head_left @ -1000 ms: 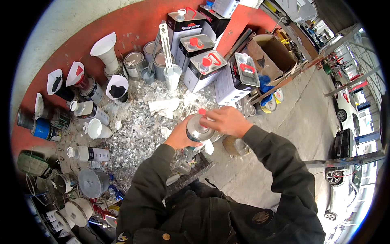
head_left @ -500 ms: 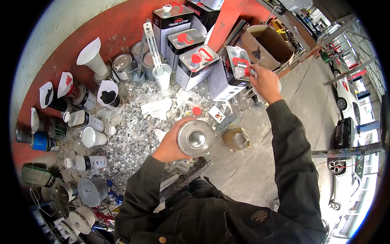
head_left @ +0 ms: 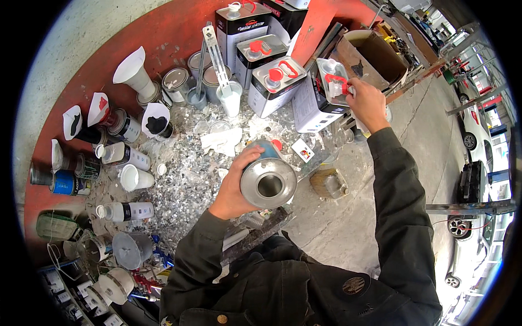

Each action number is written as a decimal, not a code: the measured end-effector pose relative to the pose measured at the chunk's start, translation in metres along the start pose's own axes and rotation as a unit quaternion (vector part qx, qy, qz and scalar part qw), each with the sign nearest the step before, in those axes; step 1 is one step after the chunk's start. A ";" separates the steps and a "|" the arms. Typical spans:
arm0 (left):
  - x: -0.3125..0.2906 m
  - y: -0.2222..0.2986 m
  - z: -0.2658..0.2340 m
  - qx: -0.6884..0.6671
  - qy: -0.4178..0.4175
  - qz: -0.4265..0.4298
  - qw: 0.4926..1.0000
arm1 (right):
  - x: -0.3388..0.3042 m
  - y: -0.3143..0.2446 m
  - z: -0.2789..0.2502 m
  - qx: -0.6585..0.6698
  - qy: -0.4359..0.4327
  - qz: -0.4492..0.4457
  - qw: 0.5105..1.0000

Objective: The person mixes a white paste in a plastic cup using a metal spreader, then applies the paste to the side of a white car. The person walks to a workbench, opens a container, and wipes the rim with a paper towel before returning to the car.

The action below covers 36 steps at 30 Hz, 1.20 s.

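Observation:
My left hand point(head_left: 237, 187) is wrapped round a round metal can point(head_left: 285, 182), held above the front of the workbench. The can is tilted toward me, and its dark round opening shows in the top. On the right, my right hand point(head_left: 371, 106) is closed at the red handle point(head_left: 337, 85) of a white and black rectangular canister point(head_left: 321, 106). Its fingertips are partly hidden there. The canister stands upright on the bench, with a pale spout on its top. Between the can and that canister lie a red cap point(head_left: 277, 145) and a small white card point(head_left: 303, 151).
More canisters point(head_left: 276, 87) stand at the back. A white cup point(head_left: 229, 100) holds a long measuring stick point(head_left: 216, 57). Along the left are paint tins point(head_left: 175, 84), paper funnels point(head_left: 136, 73) and bottles point(head_left: 125, 211). A cardboard box point(head_left: 375, 57) is behind right; a square tin point(head_left: 329, 183) sits right of my can.
The metal can has tipped toward me, so its side and open mouth now show. My right hand stays at the canister's handle. The whole view has shifted slightly.

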<state>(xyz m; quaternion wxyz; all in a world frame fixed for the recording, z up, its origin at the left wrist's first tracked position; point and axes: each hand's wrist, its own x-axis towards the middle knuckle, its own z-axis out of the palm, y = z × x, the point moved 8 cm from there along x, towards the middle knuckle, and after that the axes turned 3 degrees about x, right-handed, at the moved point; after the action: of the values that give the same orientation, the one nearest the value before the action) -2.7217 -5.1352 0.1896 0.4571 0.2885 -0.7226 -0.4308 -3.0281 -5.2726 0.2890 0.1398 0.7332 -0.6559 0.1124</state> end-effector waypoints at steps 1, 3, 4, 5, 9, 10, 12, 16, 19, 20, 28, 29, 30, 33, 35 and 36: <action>0.000 0.002 -0.001 -0.001 0.005 0.008 1.000 | -0.001 -0.002 -0.003 0.028 0.001 0.008 1.000; 0.002 0.008 -0.004 -0.002 0.013 0.016 1.000 | -0.005 -0.011 -0.013 0.086 0.006 0.024 0.996; 0.002 0.010 -0.005 -0.002 0.017 0.019 1.000 | -0.008 -0.016 -0.017 0.133 0.006 0.017 0.991; 0.001 0.007 -0.006 -0.023 0.023 0.008 0.999 | -0.011 -0.020 -0.020 0.179 0.005 0.012 0.984; -0.001 0.005 -0.006 -0.054 0.047 -0.010 0.997 | -0.033 -0.040 -0.005 0.441 -0.127 0.055 0.887; -0.001 0.007 -0.006 -0.050 0.053 -0.007 0.997 | -0.041 -0.049 -0.001 0.507 -0.174 0.069 0.841; -0.002 0.005 -0.005 -0.027 0.035 -0.057 0.997 | -0.057 -0.065 -0.005 0.553 -0.228 0.085 0.797; -0.003 0.002 0.003 -0.014 0.025 -0.097 0.995 | -0.078 -0.083 -0.019 0.555 -0.243 0.080 0.792; -0.005 0.010 0.005 -0.004 0.044 -0.082 0.996 | -0.089 -0.090 -0.032 0.540 -0.235 0.039 0.807; -0.006 0.012 0.005 -0.009 0.058 -0.070 0.996 | -0.093 -0.092 -0.036 0.540 -0.242 0.036 0.805; -0.004 0.057 0.002 0.079 0.145 0.074 0.983 | -0.122 -0.085 -0.069 0.563 -0.254 0.023 0.786; -0.003 0.062 0.002 0.084 0.146 0.082 0.982 | -0.125 -0.082 -0.073 0.568 -0.246 0.018 0.785; -0.002 0.067 0.002 0.088 0.147 0.089 0.981 | -0.129 -0.076 -0.074 0.569 -0.245 0.026 0.785; 0.002 0.081 0.004 0.115 0.145 0.106 0.977 | -0.140 -0.061 -0.074 0.573 -0.244 0.040 0.781; 0.004 0.087 0.006 0.128 0.141 0.100 0.977 | -0.146 -0.054 -0.076 0.577 -0.252 0.042 0.776; 0.004 0.086 0.008 0.129 0.140 0.089 0.978 | -0.149 -0.055 -0.078 0.604 -0.258 0.040 0.753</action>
<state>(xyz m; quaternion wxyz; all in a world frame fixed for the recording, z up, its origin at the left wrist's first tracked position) -2.7324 -5.0959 0.2664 0.5492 0.3375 -0.7235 -0.2469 -2.9889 -5.1005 0.3069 -0.5117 0.6390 -0.4914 0.2972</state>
